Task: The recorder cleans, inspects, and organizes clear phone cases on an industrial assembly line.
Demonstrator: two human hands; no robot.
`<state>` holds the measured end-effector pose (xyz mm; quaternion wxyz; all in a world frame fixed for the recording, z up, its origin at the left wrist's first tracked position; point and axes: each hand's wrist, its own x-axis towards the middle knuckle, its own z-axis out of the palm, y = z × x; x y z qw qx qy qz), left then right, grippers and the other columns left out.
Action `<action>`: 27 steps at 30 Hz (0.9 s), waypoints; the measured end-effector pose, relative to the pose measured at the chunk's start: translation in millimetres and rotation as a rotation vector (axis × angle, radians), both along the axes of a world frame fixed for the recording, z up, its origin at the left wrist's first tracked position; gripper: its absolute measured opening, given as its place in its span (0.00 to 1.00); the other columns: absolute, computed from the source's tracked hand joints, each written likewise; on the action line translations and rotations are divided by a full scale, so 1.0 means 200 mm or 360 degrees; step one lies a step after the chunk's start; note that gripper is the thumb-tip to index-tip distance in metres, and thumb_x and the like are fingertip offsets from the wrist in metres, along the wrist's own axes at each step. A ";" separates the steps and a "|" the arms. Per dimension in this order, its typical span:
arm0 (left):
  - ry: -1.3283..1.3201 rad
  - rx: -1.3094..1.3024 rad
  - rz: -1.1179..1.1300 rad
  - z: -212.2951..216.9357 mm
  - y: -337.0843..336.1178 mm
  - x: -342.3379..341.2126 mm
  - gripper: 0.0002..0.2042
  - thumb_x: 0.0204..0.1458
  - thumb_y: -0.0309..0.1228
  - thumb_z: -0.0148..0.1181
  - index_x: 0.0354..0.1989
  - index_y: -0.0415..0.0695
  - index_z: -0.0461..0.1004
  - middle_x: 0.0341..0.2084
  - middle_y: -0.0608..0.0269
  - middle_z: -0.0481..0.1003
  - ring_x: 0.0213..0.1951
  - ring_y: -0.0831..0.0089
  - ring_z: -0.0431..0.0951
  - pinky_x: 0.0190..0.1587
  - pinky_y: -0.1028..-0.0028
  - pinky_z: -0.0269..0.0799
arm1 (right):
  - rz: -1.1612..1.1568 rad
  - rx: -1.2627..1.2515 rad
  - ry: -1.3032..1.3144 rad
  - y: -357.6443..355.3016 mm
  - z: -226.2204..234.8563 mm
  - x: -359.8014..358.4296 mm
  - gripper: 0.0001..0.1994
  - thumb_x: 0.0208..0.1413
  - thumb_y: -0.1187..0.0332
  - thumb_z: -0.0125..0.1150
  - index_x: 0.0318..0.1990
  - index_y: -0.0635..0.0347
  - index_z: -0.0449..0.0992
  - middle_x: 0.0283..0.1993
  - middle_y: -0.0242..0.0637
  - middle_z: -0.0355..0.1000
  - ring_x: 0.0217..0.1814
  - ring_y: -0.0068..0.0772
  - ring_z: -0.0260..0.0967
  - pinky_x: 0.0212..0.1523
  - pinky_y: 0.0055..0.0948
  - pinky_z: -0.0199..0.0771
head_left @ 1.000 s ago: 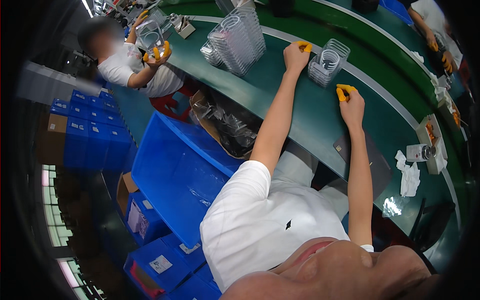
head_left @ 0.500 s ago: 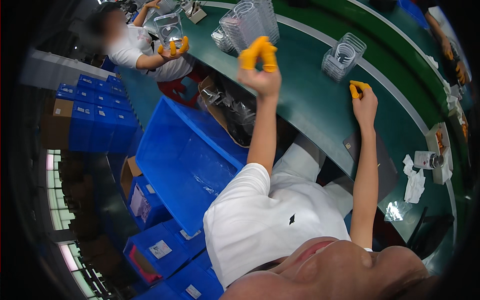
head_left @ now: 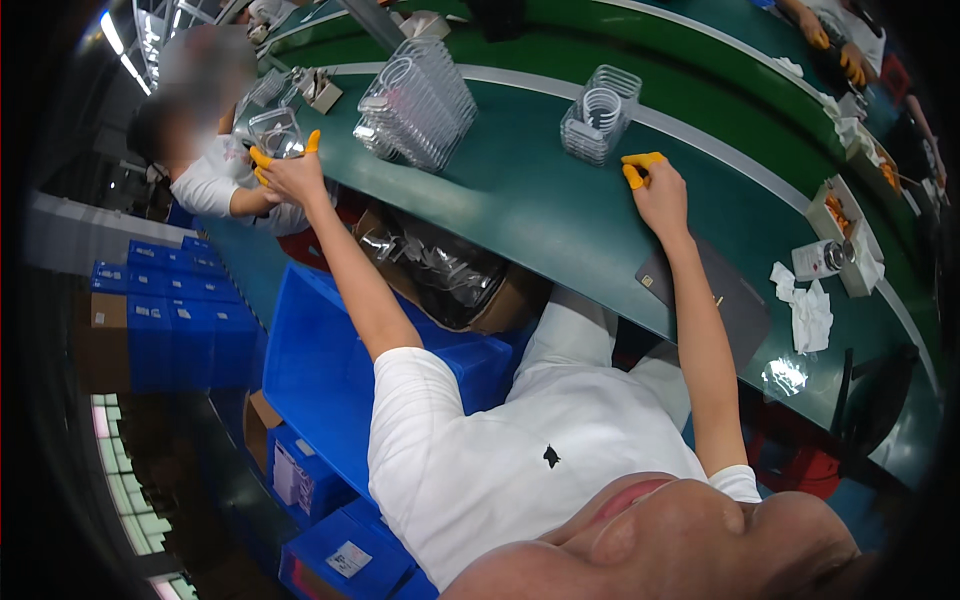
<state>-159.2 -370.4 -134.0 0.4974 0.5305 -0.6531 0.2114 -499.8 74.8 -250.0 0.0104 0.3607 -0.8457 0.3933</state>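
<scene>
My left hand (head_left: 290,175), with yellow finger cots on its fingertips, reaches out to the far left. Its fingers and thumb are round the near side of a clear plastic tray (head_left: 276,130). A co-worker's arm (head_left: 250,200) is close behind that hand; whether the co-worker's fingers touch the tray is hidden. My right hand (head_left: 662,198), also in yellow finger cots, is over the green table (head_left: 520,220). Its fingers are bent and a little apart, with nothing visible in them. Just beyond it stands a short stack of clear trays with white rings (head_left: 600,115).
A taller stack of clear trays (head_left: 425,110) stands between my hands. Below the table edge are a carton of clear plastic (head_left: 440,265) and a blue bin (head_left: 320,350). A dark flat folder (head_left: 735,300), crumpled tissue (head_left: 810,315) and a bottle (head_left: 818,260) lie to the right.
My left hand has swung left, from near the taller stack to the tray that the co-worker was holding up. The view has shifted; my right hand stays near the short stack.
</scene>
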 end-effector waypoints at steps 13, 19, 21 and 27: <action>0.1124 -0.0237 -0.1320 0.34 0.74 -0.22 0.35 0.52 0.36 0.73 0.64 0.32 0.63 0.58 0.46 0.71 0.53 0.51 0.76 0.51 0.57 0.77 | 0.0012 0.0020 -0.0011 0.02 0.05 0.00 0.10 0.55 0.71 0.64 0.44 0.58 0.83 0.43 0.48 0.76 0.42 0.51 0.75 0.44 0.44 0.75; 0.1657 0.1516 -0.2836 0.20 1.48 -0.48 0.57 0.47 0.67 0.63 0.72 0.30 0.50 0.55 0.46 0.70 0.56 0.54 0.72 0.60 0.55 0.69 | 0.0055 -0.0174 -0.0273 0.05 0.13 -0.02 0.11 0.57 0.72 0.63 0.48 0.58 0.83 0.37 0.44 0.77 0.36 0.41 0.76 0.38 0.34 0.75; 0.1431 0.2583 -0.3244 0.03 1.64 -0.64 0.69 0.33 0.77 0.63 0.71 0.25 0.48 0.51 0.44 0.71 0.48 0.53 0.77 0.54 0.54 0.73 | 0.0256 -0.0648 -0.1046 0.07 0.16 -0.05 0.11 0.61 0.72 0.62 0.49 0.61 0.82 0.33 0.36 0.77 0.29 0.27 0.73 0.32 0.25 0.72; 0.2350 0.3935 -0.3117 -0.38 2.06 -0.85 0.65 0.43 0.79 0.49 0.72 0.26 0.49 0.51 0.40 0.73 0.44 0.57 0.78 0.47 0.59 0.75 | 0.0631 -0.0860 -0.1595 0.28 0.28 -0.16 0.24 0.72 0.49 0.45 0.45 0.63 0.77 0.26 0.25 0.68 0.22 0.14 0.61 0.22 0.13 0.58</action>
